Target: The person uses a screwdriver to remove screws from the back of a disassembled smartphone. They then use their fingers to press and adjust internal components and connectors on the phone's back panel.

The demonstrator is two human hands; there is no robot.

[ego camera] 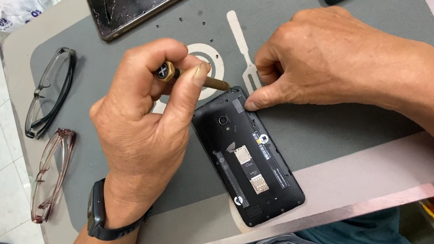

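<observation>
Phone (248, 157), back cover removed, lies face down at the near edge of the grey mat (332, 127); judged light, rigid and fragile around its exposed card slots, best steadied by its edges. Left hand (144, 133) is closed around a brass screwdriver (205, 80), tip at the phone's top corner. Right hand (322, 60) curls shut, thumb pinning that corner

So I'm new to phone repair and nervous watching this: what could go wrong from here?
The screwdriver in the left hand meets the opened phone at its top corner; a slip could gouge the exposed board or camera lens. The right hand steadies only that corner, and the phone's lower end overhangs the grey mat near the table edge, so it might pivot. Loose screws could roll off.
</observation>
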